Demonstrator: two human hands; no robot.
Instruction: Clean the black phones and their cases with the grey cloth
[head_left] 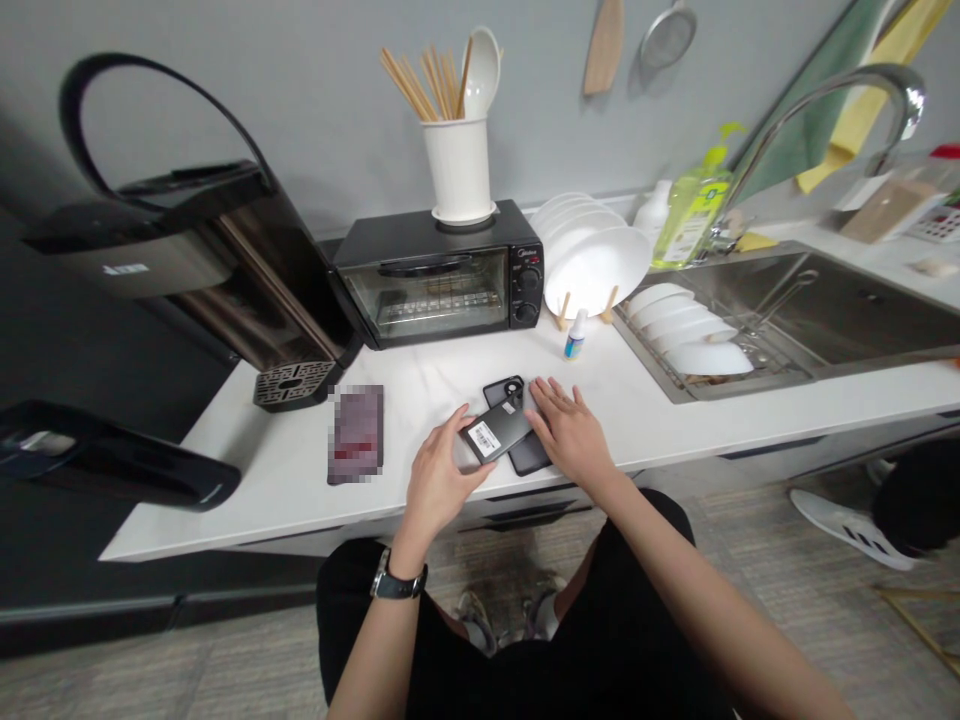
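Bare forearms, dark-strapped wristwatch [397,582] on the left wrist, black shorts [600,640], grey sneakers [480,620] below

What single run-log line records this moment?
left hand: grips phone | right hand: flat on black case | surface: white counter

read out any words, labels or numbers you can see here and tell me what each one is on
"Midea", faint and only just legible, on the toaster oven control panel.
White sticker on the phone held by the left hand: barcode, print too small to read.
Green soap bottle label: too blurred.
Small dropper bottle: unreadable.
Water dispenser badge: unreadable.
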